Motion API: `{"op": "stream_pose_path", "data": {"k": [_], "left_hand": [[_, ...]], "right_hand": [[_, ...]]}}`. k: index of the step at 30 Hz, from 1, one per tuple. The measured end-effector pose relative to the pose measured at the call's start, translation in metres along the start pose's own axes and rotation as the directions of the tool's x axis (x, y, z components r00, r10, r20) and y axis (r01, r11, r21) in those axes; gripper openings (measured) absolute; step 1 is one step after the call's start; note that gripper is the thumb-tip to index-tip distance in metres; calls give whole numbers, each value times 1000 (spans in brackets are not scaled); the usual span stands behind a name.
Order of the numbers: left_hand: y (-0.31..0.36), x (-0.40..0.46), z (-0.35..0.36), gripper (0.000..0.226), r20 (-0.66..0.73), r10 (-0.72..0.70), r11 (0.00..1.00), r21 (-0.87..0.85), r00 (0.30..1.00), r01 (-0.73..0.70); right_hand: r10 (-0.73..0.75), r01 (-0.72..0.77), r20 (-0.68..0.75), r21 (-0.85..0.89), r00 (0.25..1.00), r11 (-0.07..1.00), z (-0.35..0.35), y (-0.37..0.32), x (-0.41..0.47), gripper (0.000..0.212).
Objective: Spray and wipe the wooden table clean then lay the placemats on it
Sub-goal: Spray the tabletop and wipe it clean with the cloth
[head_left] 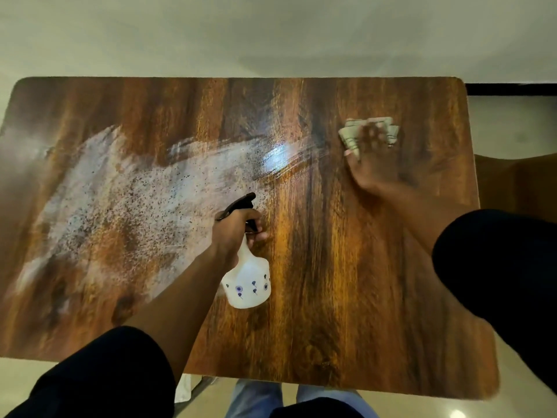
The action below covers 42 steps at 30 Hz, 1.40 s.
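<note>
We are looking down on a dark brown wooden table (346,267) streaked with white spray across its left half. Our left hand (236,233) is gripping a white translucent spray bottle (248,282) at its neck, while our right hand (373,164) is pressing fingers flat on a folded pale cloth (349,134) near the far right corner.

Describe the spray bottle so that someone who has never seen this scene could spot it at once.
Find the wooden table, then the whitish smear across its left half. Just right of that smear, the left hand holds the spray bottle: white, with small purple flowers and a black trigger head.
</note>
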<state>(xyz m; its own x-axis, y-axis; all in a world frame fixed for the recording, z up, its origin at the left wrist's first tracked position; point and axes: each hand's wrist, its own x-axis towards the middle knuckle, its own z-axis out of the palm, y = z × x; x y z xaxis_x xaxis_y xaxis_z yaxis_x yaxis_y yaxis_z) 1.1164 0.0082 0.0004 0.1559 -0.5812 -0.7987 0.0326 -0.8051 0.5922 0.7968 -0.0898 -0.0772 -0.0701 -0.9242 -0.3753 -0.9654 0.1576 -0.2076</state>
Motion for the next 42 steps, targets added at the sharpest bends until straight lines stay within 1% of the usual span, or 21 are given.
{"op": "stream_pose_path", "data": {"k": [1,3,6,8,10,12,15,17,20,21,22,25,27,29,31,34,36,37,40,42], "left_hand": [[-3,1,-3,7,-1,-4,1000,-2,1000,4],[-7,3,-8,7,5,3,1000,-7,1000,-3],[-13,1,-14,8,11,29,1000,-6,1000,-29],[-15,-1,-16,9,10,37,999,-8,999,-37],[-16,-3,-18,10,11,37,999,-10,999,-37],[-17,-5,-18,9,12,47,999,-11,999,-46],[-17,-9,-18,5,8,73,997,-10,997,-73],[-17,-10,-17,7,5,88,996,-1,996,-88],[-18,-12,-16,14,5,88,996,16,996,-88],[-18,-13,-15,13,11,89,996,23,996,-90],[-18,-13,-14,12,18,89,996,29,996,-90],[-19,-13,-8,9,63,83,996,40,995,-85],[-20,-14,-4,7,107,75,995,51,991,-81],[-22,-15,3,9,158,77,993,77,984,-91],[-25,-16,11,12,217,74,990,104,973,-98],[-31,-16,17,9,274,63,986,131,960,-102],[-33,-16,19,13,298,51,983,153,953,-100],[-34,-16,19,16,314,49,980,170,948,-107],[-35,-15,20,21,354,57,968,210,934,-139],[-34,-16,20,17,354,56,962,232,934,-146]], "right_hand": [[74,-74,-7,26,997,997,-4,12,0,75],[158,-157,-9,60,987,986,-7,21,-1,74],[221,-216,-31,114,975,970,0,7,-3,75],[215,-209,-47,109,975,972,12,-14,-5,76],[132,-128,-39,75,991,989,23,-43,-18,77],[-25,26,-14,53,1000,998,35,-77,-35,77],[-256,256,37,-11,966,967,58,-121,-58,76],[-341,344,78,-40,937,938,66,-130,-64,76],[-399,409,126,-56,908,911,57,-108,-63,76],[-385,394,130,-58,914,917,53,-93,-64,76],[-343,350,124,-40,931,936,49,-78,-68,75],[-134,134,64,9,989,991,46,-24,-87,74],[21,-21,36,19,999,1000,46,11,-105,75],[188,-189,15,89,982,978,46,41,-123,75],[318,-317,17,126,948,940,50,58,-137,76],[402,-398,12,171,916,901,55,47,-145,76],[402,-397,4,174,916,901,59,22,-150,76],[367,-362,-1,151,930,920,64,8,-155,76],[148,-144,-24,126,989,982,93,-40,-180,74],[26,-23,-36,91,999,996,109,-62,-196,73]]}}
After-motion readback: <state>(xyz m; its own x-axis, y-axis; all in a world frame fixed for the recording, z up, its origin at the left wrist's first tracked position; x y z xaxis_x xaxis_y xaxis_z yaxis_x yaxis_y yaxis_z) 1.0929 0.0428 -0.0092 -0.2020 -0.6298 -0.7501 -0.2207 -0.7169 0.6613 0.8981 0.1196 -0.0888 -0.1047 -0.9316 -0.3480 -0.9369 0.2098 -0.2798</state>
